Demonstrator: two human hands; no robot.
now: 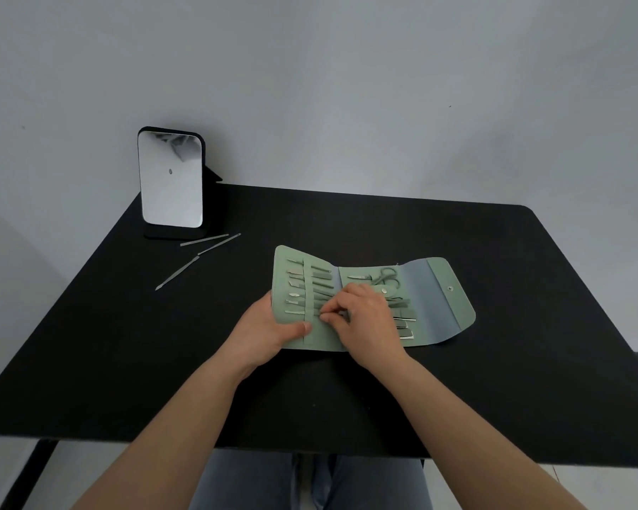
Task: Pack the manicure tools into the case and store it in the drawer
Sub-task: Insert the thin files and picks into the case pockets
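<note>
The left hand (273,325) grips the near-left edge of the open green case (369,300) at table (126,344) centre; the right hand (361,314) pinches something there, though what cannot be told. Three loose tools (196,263) lie at ten o'clock, before a mirror (171,178).

- The table (126,344) is showing as plain matte black, with no pattern.
- The case (441,314) is lying open in pale sage green; one inner panel is shading toward grey-blue, and the flap is carrying a small silver snap.
- The tools in the case (323,277) are showing dull grey-green handles with silvery metal tips.
- The three loose tools (203,240) near the mirror are reading as plain silver-grey against the black.
- The mirror (172,178) is wearing a black frame and stand, its glass reflecting pale grey.
- The wall (347,86) is appearing as flat light grey.
- The jeans (244,480) are showing faded blue-grey.
</note>
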